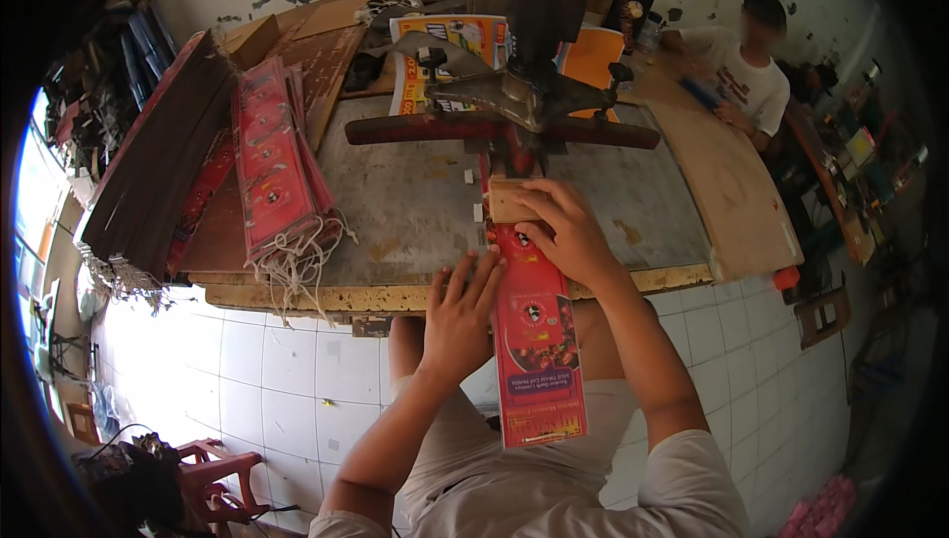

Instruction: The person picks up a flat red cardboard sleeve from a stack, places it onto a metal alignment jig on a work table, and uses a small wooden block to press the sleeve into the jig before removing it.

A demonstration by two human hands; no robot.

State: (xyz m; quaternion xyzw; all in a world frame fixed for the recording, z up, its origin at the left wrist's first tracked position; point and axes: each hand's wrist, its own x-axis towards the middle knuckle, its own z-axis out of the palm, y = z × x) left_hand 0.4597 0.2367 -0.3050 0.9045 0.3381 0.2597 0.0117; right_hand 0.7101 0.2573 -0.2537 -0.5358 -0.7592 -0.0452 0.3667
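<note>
A long red printed strip (537,330) runs from beneath a metal press (514,103) toward me and hangs past the table's front edge over my lap. My left hand (463,311) lies along the strip's left edge, fingers stretched; its thumb is hidden. A small wooden block (509,204) sits on the strip's far end, close to the press. My right hand (568,236) grips this block, with fingers over its top and the thumb at its near side. The strip's far end is hidden below the press.
Red printed strips (277,162) with white strings lie stacked at the left, beside a tall dark bundle (148,162). Small white blocks (478,213) sit left of the strip. A co-worker (741,73) sits at the far right. A red stool (217,479) stands at lower left.
</note>
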